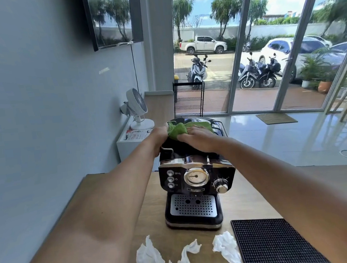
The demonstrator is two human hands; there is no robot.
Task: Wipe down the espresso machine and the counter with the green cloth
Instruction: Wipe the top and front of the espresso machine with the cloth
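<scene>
A black and chrome espresso machine (pixel 197 184) stands on the wooden counter (pixel 250 200), its gauge and knobs facing me. The green cloth (pixel 178 129) lies bunched on the machine's top. My right hand (pixel 199 138) presses flat on the cloth from the right. My left hand (pixel 160 139) grips the cloth's left end at the machine's top left edge. Both arms reach forward over the counter.
Three crumpled white tissues (pixel 188 260) lie on the counter in front of the machine. A black rubber bar mat (pixel 274 247) sits at the front right. Behind the counter's left stand a white cabinet with a small fan (pixel 137 107) and a black wire rack (pixel 188 97).
</scene>
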